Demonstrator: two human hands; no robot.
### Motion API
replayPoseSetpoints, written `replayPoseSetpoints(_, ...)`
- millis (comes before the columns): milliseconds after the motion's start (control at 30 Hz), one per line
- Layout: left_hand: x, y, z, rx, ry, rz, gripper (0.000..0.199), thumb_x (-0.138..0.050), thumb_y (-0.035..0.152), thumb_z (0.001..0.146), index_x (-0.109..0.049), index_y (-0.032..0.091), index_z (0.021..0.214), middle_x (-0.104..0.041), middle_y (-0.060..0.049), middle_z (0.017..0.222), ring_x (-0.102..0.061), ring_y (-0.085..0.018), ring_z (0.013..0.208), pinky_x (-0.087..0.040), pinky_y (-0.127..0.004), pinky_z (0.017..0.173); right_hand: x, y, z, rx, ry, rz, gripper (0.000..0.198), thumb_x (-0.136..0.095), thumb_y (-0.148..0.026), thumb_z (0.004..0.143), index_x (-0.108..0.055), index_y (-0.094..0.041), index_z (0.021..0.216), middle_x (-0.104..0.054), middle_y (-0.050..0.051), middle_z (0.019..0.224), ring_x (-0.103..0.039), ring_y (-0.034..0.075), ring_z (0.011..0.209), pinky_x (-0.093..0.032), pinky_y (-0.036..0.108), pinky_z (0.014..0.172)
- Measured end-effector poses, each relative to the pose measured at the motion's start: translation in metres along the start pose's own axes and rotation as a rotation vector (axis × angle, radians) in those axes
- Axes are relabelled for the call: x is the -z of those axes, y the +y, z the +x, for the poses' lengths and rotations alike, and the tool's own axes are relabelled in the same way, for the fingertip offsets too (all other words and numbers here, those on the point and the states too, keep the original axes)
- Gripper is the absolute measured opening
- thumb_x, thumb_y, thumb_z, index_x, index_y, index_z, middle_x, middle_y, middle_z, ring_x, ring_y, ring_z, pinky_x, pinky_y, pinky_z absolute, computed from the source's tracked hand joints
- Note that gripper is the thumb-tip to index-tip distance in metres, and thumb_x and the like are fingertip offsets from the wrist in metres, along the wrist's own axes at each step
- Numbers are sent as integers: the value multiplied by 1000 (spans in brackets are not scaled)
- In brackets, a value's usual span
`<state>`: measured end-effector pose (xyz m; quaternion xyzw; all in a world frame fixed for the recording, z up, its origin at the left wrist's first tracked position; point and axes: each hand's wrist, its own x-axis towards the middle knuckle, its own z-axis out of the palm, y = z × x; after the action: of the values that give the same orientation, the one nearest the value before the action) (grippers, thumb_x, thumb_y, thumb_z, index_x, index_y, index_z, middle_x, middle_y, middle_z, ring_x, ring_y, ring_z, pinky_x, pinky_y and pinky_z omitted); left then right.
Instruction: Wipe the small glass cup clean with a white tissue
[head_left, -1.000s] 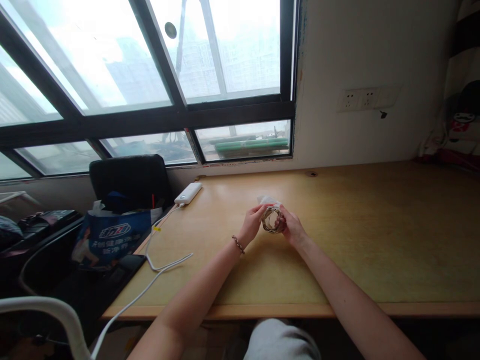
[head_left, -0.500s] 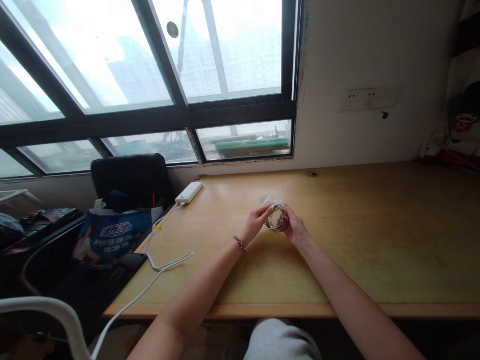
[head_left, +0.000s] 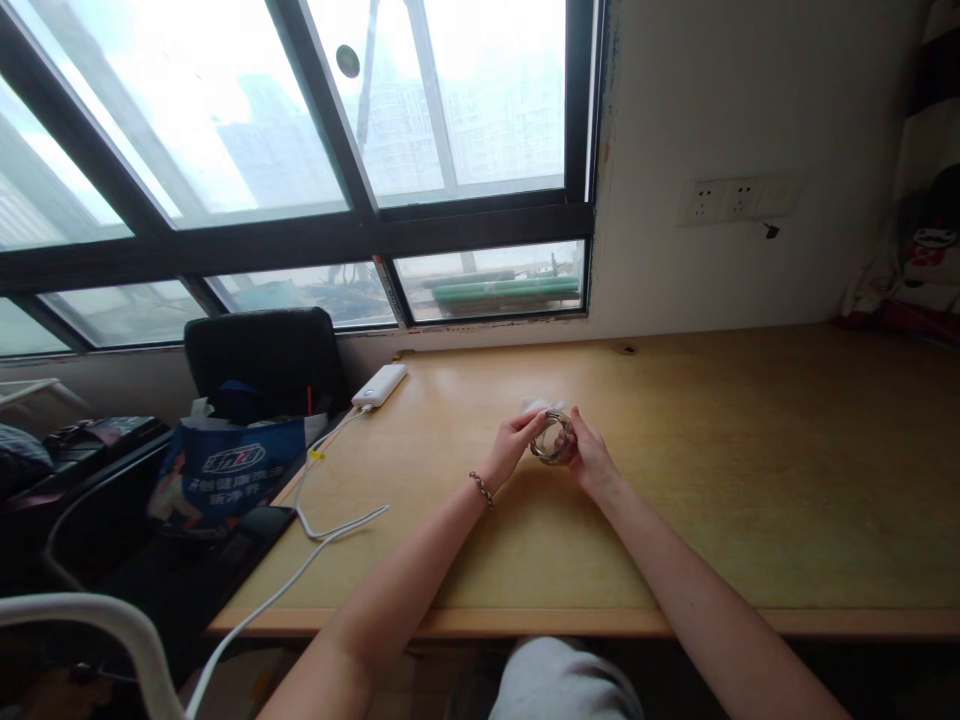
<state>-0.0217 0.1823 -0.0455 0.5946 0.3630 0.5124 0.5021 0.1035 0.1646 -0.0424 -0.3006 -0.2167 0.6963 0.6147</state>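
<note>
Between both hands, above the table, is a shiny metal ring (head_left: 553,461) that looks like several thin bands or coils bundled together, like bangles. On its upper left edge, my left hand (head_left: 516,440) is closed, pinching it with thumb and fingers. The right side is gripped by my right hand (head_left: 591,452), its thumb up and its fingers curled partly behind and inside the ring. Just beyond the ring shows a small, crumpled white piece (head_left: 541,404), perhaps tissue or thin plastic, partly hidden. Whether a finger touches it, I cannot tell. A beaded bracelet (head_left: 481,489) circles my left wrist.
The wooden table (head_left: 750,480) stretches widely to the right. A white power bank (head_left: 379,385) lies at its left edge, with a white cable (head_left: 341,530) trailing down. Beyond that edge stand a black chair (head_left: 262,350) and a blue bag (head_left: 225,475).
The metal ring has tilted slightly, and its bands look more spread. Less of the white piece shows behind it now. Both hands stay in nearly the same place.
</note>
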Motion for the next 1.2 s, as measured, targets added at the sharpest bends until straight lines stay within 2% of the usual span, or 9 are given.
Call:
replayPoseSetpoints(100,-3,-2,0,-5,45,-32,38,-56,38,74,-62,14,101,-63,-8,101,-56,-22,95,-42,-35,85,3,-4,4,45,68,86,27,-64,-36,67,-50,-16,57,-49,-6,43,-45,6,38,-39,17,39)
replayPoseSetpoints(267,-6,-9,-1,-23,130,16,35,-61,36,69,-65,14,95,-65,-6,96,-57,-23,92,-43,-38,85,8,-15,9,59,183,182,19,-57,-33,73,-50,-18,63,-54,-5,48,-47,8,40,-41,19,39)
replayPoseSetpoints(433,-12,-11,-7,-222,162,168,28,-59,34,71,-66,17,93,-63,-5,101,-56,-23,97,-39,-38,91,12,-23,12,51,183,231,18,-52,-32,76,-50,-18,65,-54,-5,47,-45,7,38,-36,17,35)
replayPoseSetpoints(500,-13,-9,-7,-263,155,197,29,-57,33,73,-64,17,97,-61,-5,105,-55,-23,100,-38,-39,94,12,-22,12,28,182,215,19,-52,-31,76,-49,-18,63,-51,-6,45,-42,6,35,-32,16,32)
replayPoseSetpoints(600,-11,-6,-6,-252,127,217,31,-54,32,75,-62,17,102,-60,-6,108,-54,-23,101,-39,-40,93,11,-18,11,5,175,165,17,-53,-28,75,-49,-18,62,-51,-6,44,-43,6,35,-33,16,32)
replayPoseSetpoints(767,-8,1,-4,-279,8,222,31,-50,32,79,-60,18,105,-55,-6,115,-49,-21,108,-34,-39,98,8,-9,8,-70,159,57,17,-57,-27,72,-49,-17,61,-49,-6,42,-42,6,33,-32,16,30)
replayPoseSetpoints(967,-8,10,-9,-352,-125,306,29,-46,28,81,-60,20,105,-52,-7,118,-48,-20,110,-36,-37,97,6,-11,8,-33,175,73,12,-55,-25,73,-54,-16,65,-57,-3,49,-49,9,39,-37,19,34)
replayPoseSetpoints(1200,-10,2,-8,-362,-80,371,27,-46,28,81,-61,20,102,-56,-7,113,-52,-20,105,-40,-37,93,18,-15,19,-10,239,108,17,-55,-29,72,-49,-18,60,-49,-6,40,-40,7,31,-29,17,29)
